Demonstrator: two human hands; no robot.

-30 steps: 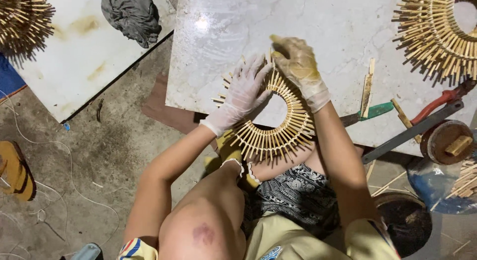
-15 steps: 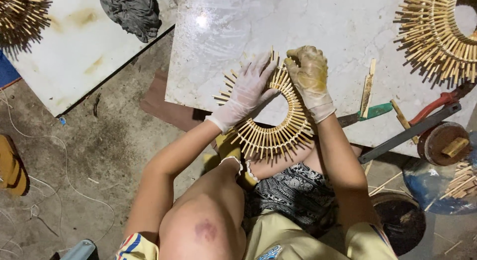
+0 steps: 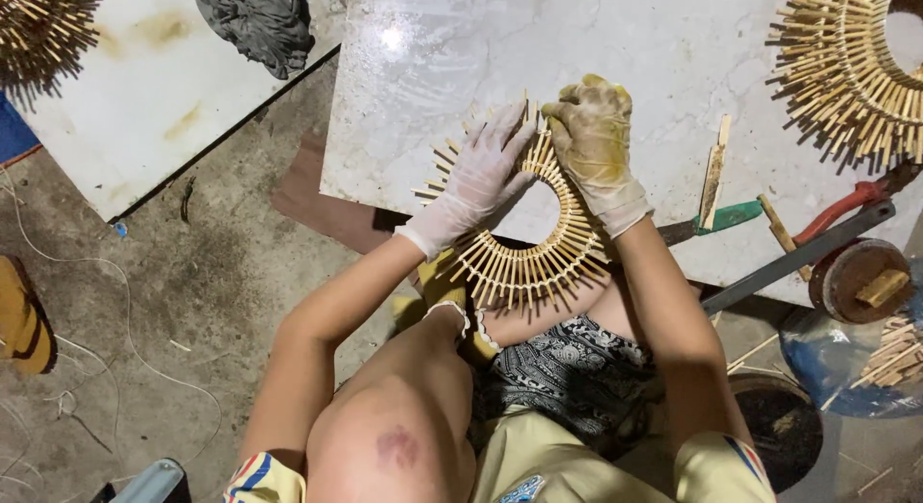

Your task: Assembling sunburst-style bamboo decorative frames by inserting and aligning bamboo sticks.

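Head view: both gloved hands rest on a bamboo-stick ring lying half over the near edge of a marble slab. The left hand presses flat, fingers spread open; the right hand curls over the ring's far rim, gripping it. A loose stick lies near

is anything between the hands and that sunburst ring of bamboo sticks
Nothing visible is. The left hand lies flat on the bamboo stick ring, and the right hand grips its upper rim. Both wear thin gloves, the only layer between skin and sticks. The ring rests at the edge of the marble slab.
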